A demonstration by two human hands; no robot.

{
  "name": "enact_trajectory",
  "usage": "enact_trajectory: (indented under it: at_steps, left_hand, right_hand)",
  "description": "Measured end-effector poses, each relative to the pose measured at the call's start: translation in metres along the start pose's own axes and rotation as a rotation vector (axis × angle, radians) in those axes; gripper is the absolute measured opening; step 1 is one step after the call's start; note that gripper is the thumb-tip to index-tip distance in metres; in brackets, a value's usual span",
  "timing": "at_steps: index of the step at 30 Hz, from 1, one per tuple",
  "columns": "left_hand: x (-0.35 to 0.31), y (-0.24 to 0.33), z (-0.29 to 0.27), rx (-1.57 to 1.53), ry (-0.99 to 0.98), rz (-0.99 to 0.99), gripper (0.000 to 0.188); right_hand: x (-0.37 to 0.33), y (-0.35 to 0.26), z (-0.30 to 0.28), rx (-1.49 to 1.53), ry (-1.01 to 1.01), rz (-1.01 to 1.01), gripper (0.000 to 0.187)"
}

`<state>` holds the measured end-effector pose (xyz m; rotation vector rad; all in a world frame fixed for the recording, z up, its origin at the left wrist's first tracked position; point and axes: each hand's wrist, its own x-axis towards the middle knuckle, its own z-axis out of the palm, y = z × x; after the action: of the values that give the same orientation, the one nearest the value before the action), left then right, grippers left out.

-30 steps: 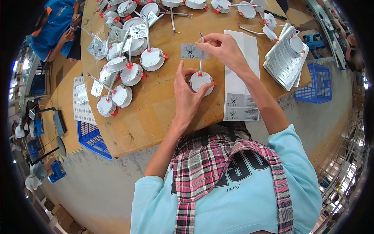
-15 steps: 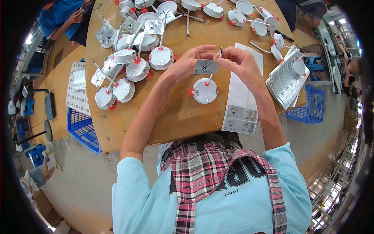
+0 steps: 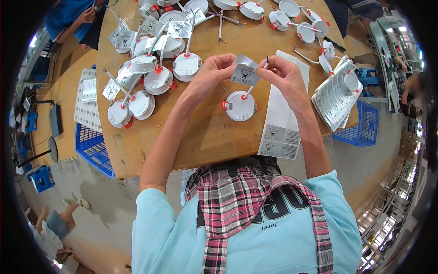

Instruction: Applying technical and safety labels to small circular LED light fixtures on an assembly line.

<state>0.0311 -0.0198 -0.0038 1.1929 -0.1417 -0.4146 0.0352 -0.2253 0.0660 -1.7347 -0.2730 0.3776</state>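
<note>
In front of me on the table lies a round white downlight (image 3: 240, 109) with red-tipped spring clips on its sides. Its white cable (image 3: 250, 90) rises from a red grommet towards my hands. My left hand (image 3: 211, 75) pinches the side of a silver-grey printed label (image 3: 244, 74), which stands against the cable and is bent along its middle. With thumb and fingertips, my right hand (image 3: 286, 76) grips the cable close to its bare-wire end, right at the label's edge. Beside my right forearm lies a white backing sheet (image 3: 284, 109) with labels at its near end.
Many labelled downlights (image 3: 158, 81) crowd the table's left and far side. At the right a stack of label sheets (image 3: 335, 98) has a downlight on it. A black pen (image 3: 334, 43) lies beyond. Blue crates (image 3: 93, 148) stand below the table; another person (image 3: 68, 23) is at far left.
The label has swung more upright, with its upper part now showing above my left fingers. My left fingers have drawn in to its side; the right hand has shifted slightly right.
</note>
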Motion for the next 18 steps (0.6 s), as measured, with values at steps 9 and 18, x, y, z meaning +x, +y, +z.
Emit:
enact_trajectory:
  at_steps: [9,18]
  left_hand:
    - [-0.004,-0.004,0.01,-0.047,0.099,0.057,0.021]
    - [-0.006,-0.005,0.014,-0.038,0.129,0.086,0.024]
  right_hand:
    - [0.001,0.02,0.007,0.149,0.15,-0.03,0.014]
    - [0.003,0.026,0.011,0.253,0.211,-0.045,0.013]
